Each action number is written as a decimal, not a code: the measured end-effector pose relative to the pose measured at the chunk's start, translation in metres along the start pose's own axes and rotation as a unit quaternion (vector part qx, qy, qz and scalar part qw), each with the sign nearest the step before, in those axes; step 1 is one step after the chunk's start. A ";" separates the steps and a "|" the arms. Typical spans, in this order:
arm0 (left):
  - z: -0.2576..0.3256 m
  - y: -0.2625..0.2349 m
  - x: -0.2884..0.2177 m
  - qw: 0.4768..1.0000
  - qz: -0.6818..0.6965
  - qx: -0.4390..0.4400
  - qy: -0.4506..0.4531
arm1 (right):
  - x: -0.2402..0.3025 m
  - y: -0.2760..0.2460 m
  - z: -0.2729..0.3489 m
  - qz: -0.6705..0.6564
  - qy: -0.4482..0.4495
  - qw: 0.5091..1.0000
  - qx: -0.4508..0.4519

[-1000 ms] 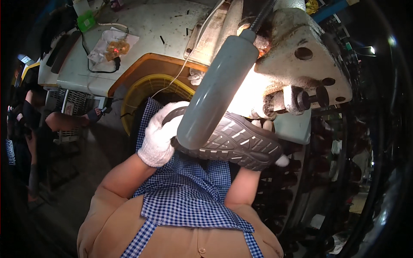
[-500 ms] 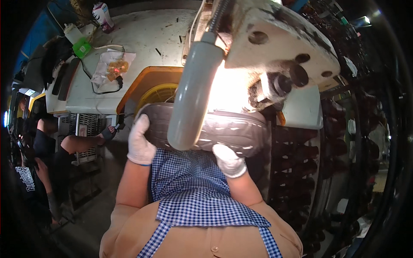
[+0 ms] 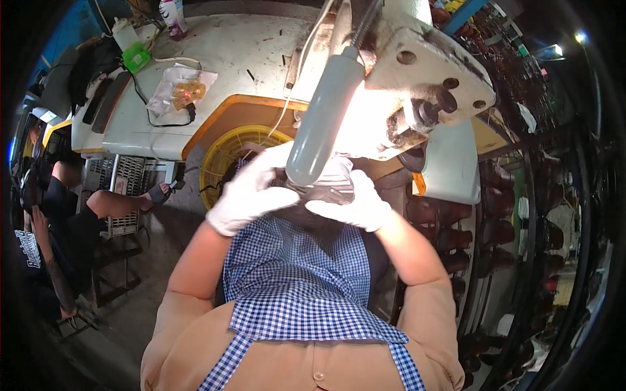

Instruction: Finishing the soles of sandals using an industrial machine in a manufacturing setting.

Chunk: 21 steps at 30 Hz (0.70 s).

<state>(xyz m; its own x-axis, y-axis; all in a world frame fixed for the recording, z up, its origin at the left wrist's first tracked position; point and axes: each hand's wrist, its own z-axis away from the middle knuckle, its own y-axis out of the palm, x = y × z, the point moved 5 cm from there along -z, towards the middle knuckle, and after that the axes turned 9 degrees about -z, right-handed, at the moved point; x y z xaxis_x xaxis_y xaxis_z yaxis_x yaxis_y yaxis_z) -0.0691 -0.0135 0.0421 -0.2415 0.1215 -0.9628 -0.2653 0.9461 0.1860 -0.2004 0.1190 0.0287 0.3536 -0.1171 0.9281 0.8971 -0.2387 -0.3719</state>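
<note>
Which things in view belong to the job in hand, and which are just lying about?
Seemingly part of the job:
dark shoe, between the left hand and right hand
grey gooseneck lamp, lit
white machine, just beyond the hands

Apparently just lying about:
purple-and-white bottle
green container
crumpled white paper
amber-coloured item on the paper

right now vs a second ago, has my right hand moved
Yes. Judged against the gray cylindrical lamp above the work, your right hand has moved left, closer to the lamp's lower end.
</note>
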 end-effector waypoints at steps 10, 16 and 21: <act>0.000 0.038 0.052 0.966 0.214 -0.081 -0.122 | -0.003 -0.051 0.054 0.095 -0.186 0.915 -0.346; 0.007 0.051 0.063 0.926 0.332 -0.140 -0.110 | -0.130 -0.038 0.153 -0.308 0.023 0.818 -0.485; 0.011 0.065 0.062 0.839 0.516 -0.093 -0.144 | -0.023 -0.083 0.140 -0.259 -0.108 0.833 -0.477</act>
<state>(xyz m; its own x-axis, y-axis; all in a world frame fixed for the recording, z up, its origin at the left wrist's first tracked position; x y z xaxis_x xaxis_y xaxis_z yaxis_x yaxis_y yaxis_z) -0.0914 0.0590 -0.0070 -0.2042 0.9405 -0.2717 -0.2014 0.2312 0.9518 -0.2460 0.2762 0.0407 0.1159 0.3922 0.9125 0.3626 -0.8720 0.3287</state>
